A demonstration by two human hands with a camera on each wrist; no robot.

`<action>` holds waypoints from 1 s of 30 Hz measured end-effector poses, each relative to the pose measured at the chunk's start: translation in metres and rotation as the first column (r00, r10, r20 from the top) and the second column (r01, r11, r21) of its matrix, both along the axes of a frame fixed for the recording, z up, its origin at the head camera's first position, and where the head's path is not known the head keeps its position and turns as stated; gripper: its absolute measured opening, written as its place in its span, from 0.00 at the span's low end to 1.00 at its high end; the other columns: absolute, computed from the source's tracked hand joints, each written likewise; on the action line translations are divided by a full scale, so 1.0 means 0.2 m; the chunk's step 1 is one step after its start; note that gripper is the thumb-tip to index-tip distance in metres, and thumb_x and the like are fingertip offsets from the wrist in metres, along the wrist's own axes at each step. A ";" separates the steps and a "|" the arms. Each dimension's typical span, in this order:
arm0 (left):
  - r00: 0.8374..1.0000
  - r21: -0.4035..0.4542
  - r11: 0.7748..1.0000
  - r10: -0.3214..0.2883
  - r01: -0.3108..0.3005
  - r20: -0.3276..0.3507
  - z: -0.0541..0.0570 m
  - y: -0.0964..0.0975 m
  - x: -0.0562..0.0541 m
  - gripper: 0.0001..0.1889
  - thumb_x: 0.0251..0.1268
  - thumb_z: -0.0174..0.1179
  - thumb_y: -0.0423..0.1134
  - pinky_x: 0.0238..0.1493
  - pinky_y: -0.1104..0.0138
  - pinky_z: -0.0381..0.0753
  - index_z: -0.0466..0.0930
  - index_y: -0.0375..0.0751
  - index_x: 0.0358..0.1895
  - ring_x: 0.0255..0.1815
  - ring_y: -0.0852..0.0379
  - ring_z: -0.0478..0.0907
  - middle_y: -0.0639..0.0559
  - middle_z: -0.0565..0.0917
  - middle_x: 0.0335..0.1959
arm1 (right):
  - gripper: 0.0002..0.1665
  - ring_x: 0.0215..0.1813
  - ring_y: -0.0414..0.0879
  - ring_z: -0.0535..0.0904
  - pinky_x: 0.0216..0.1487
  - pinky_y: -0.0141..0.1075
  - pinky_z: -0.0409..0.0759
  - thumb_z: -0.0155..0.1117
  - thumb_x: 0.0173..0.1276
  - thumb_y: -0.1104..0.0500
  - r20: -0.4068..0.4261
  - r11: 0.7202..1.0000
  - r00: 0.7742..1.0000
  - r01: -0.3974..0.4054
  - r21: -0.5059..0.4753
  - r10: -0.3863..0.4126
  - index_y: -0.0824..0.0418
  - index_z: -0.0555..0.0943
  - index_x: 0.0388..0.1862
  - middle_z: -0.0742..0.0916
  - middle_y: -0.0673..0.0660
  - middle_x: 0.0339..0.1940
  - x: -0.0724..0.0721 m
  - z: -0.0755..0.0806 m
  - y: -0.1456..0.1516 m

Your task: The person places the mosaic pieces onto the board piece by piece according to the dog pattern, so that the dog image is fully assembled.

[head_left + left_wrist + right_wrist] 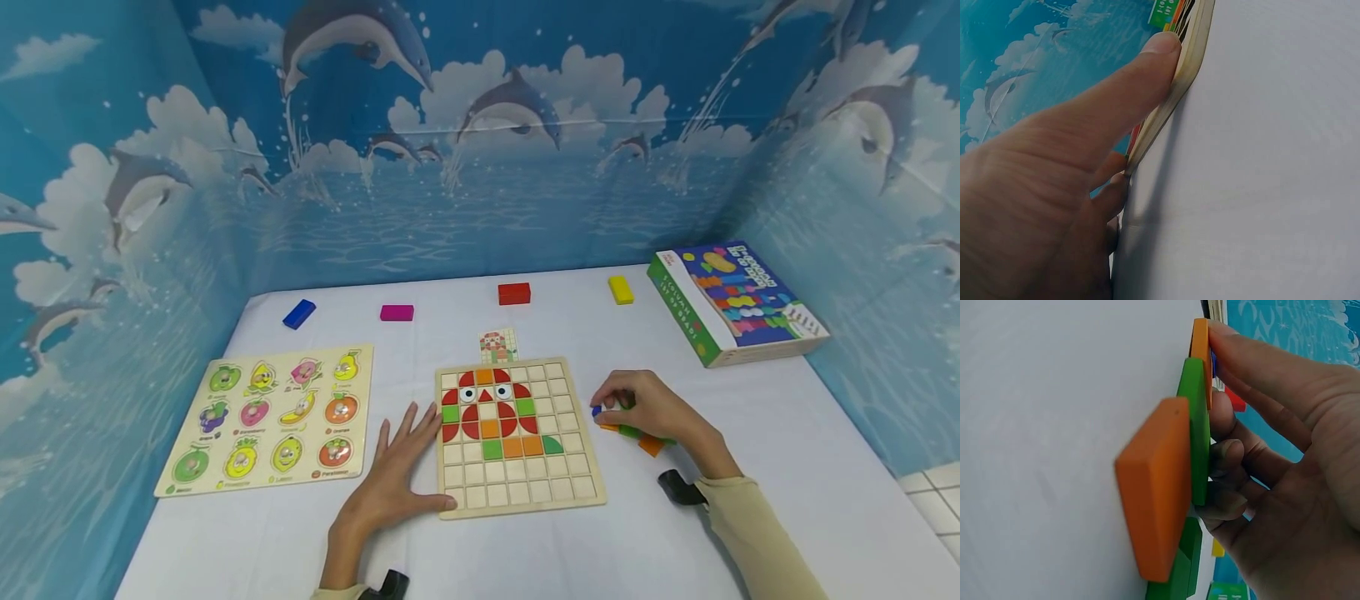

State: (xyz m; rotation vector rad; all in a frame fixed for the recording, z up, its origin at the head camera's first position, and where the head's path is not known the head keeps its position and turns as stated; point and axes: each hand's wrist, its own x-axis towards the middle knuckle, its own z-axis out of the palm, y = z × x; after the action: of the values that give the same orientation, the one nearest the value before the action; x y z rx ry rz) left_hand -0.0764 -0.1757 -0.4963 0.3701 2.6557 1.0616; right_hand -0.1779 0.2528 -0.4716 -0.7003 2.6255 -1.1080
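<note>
My left hand (390, 483) lies flat, fingers straight, pressing the edge of the puzzle board (517, 433) to steady it. My right hand (652, 412) curls over the loose tiles (637, 437) just beside the board, fingertips (1222, 337) pinching a small blue tile (597, 411). I'd lift it clear without dragging the orange tile (1157, 487) and the green ones under my fingers.

Box (738, 304) lid and side carried print, too blurred to read. Fruit puzzle board (270, 417) had tiny captions, also illegible.
</note>
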 end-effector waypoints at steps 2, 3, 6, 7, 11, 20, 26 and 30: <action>1.000 0.001 1.000 0.001 -0.001 -0.001 0.00 0.00 0.00 0.67 0.46 0.87 0.55 0.89 0.51 0.22 0.52 0.58 0.89 0.91 0.59 0.31 0.66 0.48 0.90 | 0.08 0.34 0.41 0.74 0.33 0.29 0.74 0.84 0.64 0.61 0.013 1.000 1.000 0.005 0.013 -0.005 0.55 0.91 0.38 0.83 0.46 0.32 0.00 0.00 -0.01; 1.000 0.002 1.000 0.001 -0.001 -0.002 0.00 0.00 0.00 0.67 0.46 0.87 0.55 0.89 0.51 0.23 0.52 0.58 0.89 0.91 0.59 0.31 0.66 0.49 0.90 | 0.08 0.35 0.41 0.74 0.33 0.29 0.74 0.83 0.64 0.60 0.019 1.000 1.000 0.008 0.021 -0.009 0.55 0.90 0.37 0.83 0.46 0.32 0.00 0.00 -0.01; 1.000 0.011 1.000 0.003 -0.003 -0.005 0.00 0.00 0.00 0.67 0.46 0.87 0.55 0.89 0.49 0.23 0.53 0.58 0.89 0.91 0.57 0.32 0.65 0.49 0.90 | 0.10 0.35 0.42 0.74 0.34 0.28 0.74 0.84 0.64 0.59 0.030 0.999 0.999 0.018 0.040 -0.019 0.56 0.87 0.35 0.82 0.47 0.32 0.00 0.00 -0.01; 1.000 0.018 1.000 0.004 -0.004 -0.011 -0.01 0.00 0.00 0.66 0.45 0.88 0.54 0.89 0.48 0.24 0.54 0.57 0.89 0.91 0.56 0.32 0.64 0.50 0.90 | 0.11 0.35 0.42 0.74 0.34 0.29 0.73 0.84 0.64 0.59 0.031 0.999 0.999 0.021 0.042 -0.022 0.56 0.86 0.35 0.82 0.47 0.31 0.00 0.00 -0.02; 1.000 0.018 1.000 0.007 -0.007 -0.003 0.00 0.00 0.00 0.66 0.45 0.87 0.54 0.89 0.48 0.24 0.54 0.57 0.89 0.91 0.56 0.32 0.64 0.50 0.90 | 0.12 0.33 0.42 0.74 0.31 0.29 0.72 0.84 0.63 0.58 0.014 0.998 0.999 0.036 0.048 -0.037 0.55 0.85 0.33 0.81 0.46 0.28 0.01 -0.01 -0.02; 1.000 0.017 1.000 0.005 -0.005 0.004 0.00 0.00 0.00 0.66 0.46 0.87 0.55 0.89 0.49 0.23 0.54 0.58 0.89 0.91 0.57 0.31 0.65 0.49 0.90 | 0.08 0.30 0.40 0.75 0.29 0.29 0.75 0.83 0.65 0.59 0.015 1.000 1.000 0.023 -0.020 -0.023 0.50 0.88 0.32 0.85 0.42 0.26 0.04 0.02 -0.07; 1.000 0.029 1.000 0.004 -0.004 -0.020 0.00 0.00 0.00 0.65 0.47 0.87 0.55 0.89 0.46 0.24 0.55 0.56 0.89 0.92 0.52 0.34 0.62 0.51 0.90 | 0.05 0.30 0.39 0.79 0.30 0.27 0.79 0.81 0.66 0.64 0.079 0.991 0.994 -0.069 -0.113 0.078 0.56 0.92 0.36 0.90 0.45 0.31 0.06 0.05 -0.14; 1.000 0.028 1.000 0.008 -0.007 -0.016 0.00 0.00 0.00 0.65 0.47 0.87 0.55 0.89 0.45 0.24 0.55 0.56 0.89 0.92 0.52 0.34 0.62 0.51 0.90 | 0.07 0.37 0.42 0.85 0.41 0.29 0.89 0.80 0.63 0.70 0.112 0.974 0.983 -0.119 -0.195 0.143 0.59 0.92 0.35 0.93 0.52 0.37 0.07 0.06 -0.17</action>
State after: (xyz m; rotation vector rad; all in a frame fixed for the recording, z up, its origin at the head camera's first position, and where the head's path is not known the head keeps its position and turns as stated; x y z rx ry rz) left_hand -0.0764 -0.1750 -0.4961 0.3761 2.6615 1.1031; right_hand -0.1638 0.2188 -0.4604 -0.8005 2.3549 -1.3248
